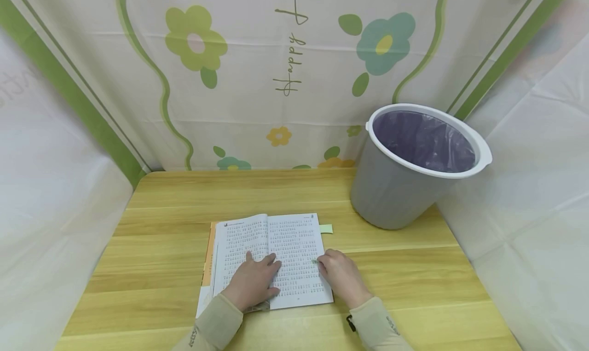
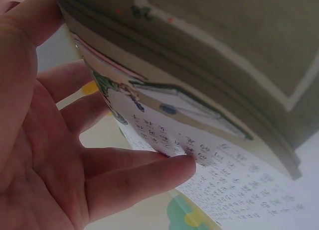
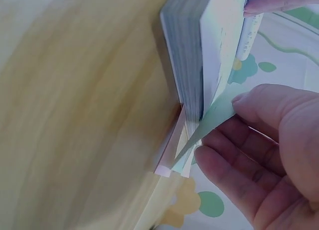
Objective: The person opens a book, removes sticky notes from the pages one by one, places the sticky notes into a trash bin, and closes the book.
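Observation:
An open book [image 1: 294, 261] with printed pages lies on the wooden table. My left hand [image 1: 255, 281] rests with spread fingers across the left page and the fold. In the left wrist view, its fingers [image 2: 144, 182] reach over printed text, beside a page with a drawing. At the right page's outer edge, my right hand [image 1: 341, 275] pinches a pale green sticky strip [image 3: 212, 116] with its thumb on one end. Pink and pale tabs [image 3: 165, 163] stick out from the page edges beyond the strip. A light green tab [image 1: 325, 228] shows above my right hand.
A grey bin [image 1: 391, 182] with a white rim and a dark liner stands at the table's back right. Behind the wooden table [image 1: 184, 192] hangs a flowered curtain [image 1: 248, 74]. An orange cover flap [image 1: 209, 254] shows at the book's left.

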`<state>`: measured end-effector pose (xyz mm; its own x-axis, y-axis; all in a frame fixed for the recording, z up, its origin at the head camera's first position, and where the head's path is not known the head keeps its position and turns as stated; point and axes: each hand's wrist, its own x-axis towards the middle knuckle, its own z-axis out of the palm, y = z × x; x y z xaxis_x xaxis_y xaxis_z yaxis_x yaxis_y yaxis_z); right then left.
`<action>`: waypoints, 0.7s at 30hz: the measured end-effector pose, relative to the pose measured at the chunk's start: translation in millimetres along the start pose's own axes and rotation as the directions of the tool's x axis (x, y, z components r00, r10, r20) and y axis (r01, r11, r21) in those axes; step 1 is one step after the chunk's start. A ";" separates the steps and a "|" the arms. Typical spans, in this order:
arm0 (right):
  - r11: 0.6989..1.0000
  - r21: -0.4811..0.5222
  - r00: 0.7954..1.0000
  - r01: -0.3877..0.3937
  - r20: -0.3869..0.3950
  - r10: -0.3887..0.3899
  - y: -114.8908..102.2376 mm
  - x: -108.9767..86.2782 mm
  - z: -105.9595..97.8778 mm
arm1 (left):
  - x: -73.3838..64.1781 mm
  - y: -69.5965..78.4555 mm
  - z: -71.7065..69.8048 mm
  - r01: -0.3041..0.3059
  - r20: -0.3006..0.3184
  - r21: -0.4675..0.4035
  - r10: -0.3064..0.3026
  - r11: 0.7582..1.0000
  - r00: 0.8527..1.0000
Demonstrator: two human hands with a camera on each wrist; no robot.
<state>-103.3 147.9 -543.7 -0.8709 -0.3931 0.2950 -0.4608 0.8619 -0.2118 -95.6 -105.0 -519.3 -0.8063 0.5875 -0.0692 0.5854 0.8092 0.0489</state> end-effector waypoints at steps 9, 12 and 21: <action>1.000 0.018 0.999 0.012 -0.048 -0.011 0.1 1.5 -6.1 | 0.3 0.2 -2.4 -0.008 -0.015 0.006 0.008 1.000 1.000; 1.000 0.019 0.998 0.011 -0.061 -0.010 0.5 2.2 -8.6 | -0.2 0.4 -1.7 -0.001 -0.006 0.003 0.001 1.000 1.000; 0.999 0.025 0.991 0.037 -0.126 -0.034 4.9 5.8 -17.3 | -1.4 1.2 -2.2 0.008 0.006 -0.018 -0.008 1.000 1.000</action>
<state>-107.7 155.5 -527.0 -0.8264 -0.3786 0.4168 -0.4971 0.8382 -0.2241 -93.9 -104.9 -516.9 -0.8105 0.5808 -0.0752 0.5772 0.8140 0.0659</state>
